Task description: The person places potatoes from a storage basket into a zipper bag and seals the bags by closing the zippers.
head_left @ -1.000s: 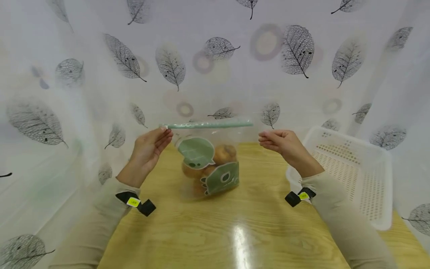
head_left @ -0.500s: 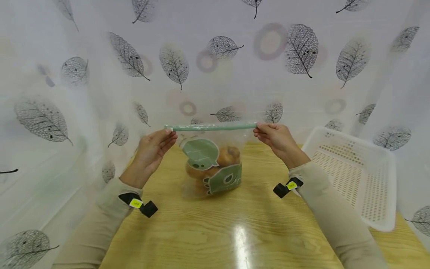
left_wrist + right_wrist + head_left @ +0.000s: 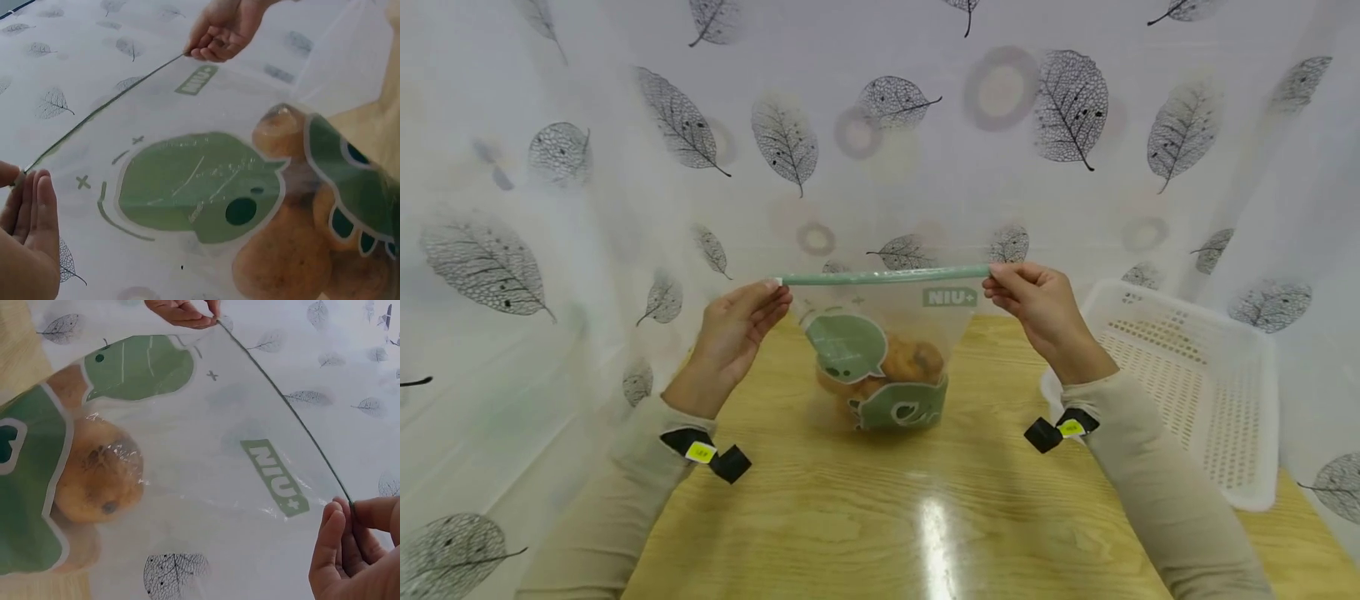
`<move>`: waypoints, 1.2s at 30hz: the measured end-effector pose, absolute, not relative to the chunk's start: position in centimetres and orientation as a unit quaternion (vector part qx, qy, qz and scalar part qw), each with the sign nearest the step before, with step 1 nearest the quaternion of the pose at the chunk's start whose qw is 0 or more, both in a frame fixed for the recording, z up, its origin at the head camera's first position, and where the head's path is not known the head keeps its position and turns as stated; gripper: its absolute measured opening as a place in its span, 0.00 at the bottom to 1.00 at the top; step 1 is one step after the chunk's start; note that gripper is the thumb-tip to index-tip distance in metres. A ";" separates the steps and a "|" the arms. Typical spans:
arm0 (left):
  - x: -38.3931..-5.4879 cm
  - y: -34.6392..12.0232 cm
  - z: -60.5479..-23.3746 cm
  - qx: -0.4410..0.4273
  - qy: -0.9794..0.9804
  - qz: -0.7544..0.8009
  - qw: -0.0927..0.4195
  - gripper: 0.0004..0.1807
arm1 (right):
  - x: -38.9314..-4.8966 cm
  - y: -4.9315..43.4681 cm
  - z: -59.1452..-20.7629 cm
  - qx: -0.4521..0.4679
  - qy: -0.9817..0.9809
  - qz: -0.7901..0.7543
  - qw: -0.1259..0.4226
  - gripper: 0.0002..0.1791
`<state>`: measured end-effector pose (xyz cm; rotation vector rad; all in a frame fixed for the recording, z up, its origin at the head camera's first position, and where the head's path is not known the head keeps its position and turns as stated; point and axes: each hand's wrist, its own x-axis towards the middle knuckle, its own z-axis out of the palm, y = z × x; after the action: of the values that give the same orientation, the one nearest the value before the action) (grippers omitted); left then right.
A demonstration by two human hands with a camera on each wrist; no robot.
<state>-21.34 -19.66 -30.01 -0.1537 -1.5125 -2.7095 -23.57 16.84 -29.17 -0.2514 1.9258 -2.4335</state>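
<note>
A clear zip bag (image 3: pixel 906 308) with green cartoon prints stands upright on the table, its top stretched taut between both hands. Inside lie several round, orange-brown things (image 3: pixel 917 360); their exact kind is unclear. Across the top runs a green zip strip (image 3: pixel 883 277). My left hand (image 3: pixel 726 342) pinches the strip's left end, where a small white piece shows by the thumb. At the right end, my right hand (image 3: pixel 1045 312) pinches the top corner between thumb and fingers. The right wrist view shows the green "NIU+" label (image 3: pixel 275 478) near that corner.
A white perforated plastic basket (image 3: pixel 1266 417) sits tilted at the right, partly behind the right forearm. Under everything is a wood-grain table (image 3: pixel 820 517). A pale curtain (image 3: pixel 880 183) with leaf prints hangs behind and at both sides.
My right hand, first apart from the bag, has come to its right top corner, gripped it and drawn it right. The top is now straighter and the label shows. The left hand keeps its pinch.
</note>
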 end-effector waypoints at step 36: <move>-25.1 -20.5 -37.6 -0.078 -0.714 -0.696 -0.025 0.39 | -27.1 12.6 -45.6 -0.248 0.754 -0.586 0.165 0.41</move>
<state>-25.13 -20.55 -37.57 -0.2475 -2.2791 -2.2210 -27.05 12.59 -45.57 -0.7058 2.1481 -1.6688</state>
